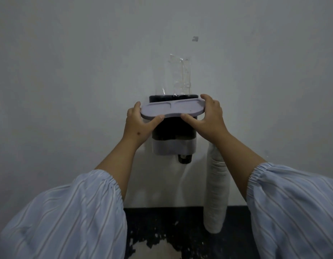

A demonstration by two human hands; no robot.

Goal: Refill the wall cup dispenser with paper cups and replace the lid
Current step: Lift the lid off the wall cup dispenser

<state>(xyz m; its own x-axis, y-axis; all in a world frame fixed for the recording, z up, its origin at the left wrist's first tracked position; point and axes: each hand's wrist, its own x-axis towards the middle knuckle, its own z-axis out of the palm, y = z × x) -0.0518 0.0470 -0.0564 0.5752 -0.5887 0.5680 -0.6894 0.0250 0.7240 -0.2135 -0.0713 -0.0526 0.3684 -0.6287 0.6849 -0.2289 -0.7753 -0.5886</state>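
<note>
A dark wall cup dispenser [174,131] with a grey lower band hangs on the white wall. A flat grey lid [171,108] with two shallow hollows is held just above and in front of its open top, tilted a little. My left hand [138,124] grips the lid's left end, thumb under the front edge. My right hand [208,116] grips its right end. A clear plastic sleeve [180,77] sticks up out of the dispenser's top. A tall stack of white paper cups [216,193] leans against the wall below my right forearm.
A dark knob [184,158] sticks out under the dispenser. A dark speckled counter [180,227] runs along the wall's foot, with a pale patch [152,251] near me. A small bit of tape [195,38] sits high on the wall.
</note>
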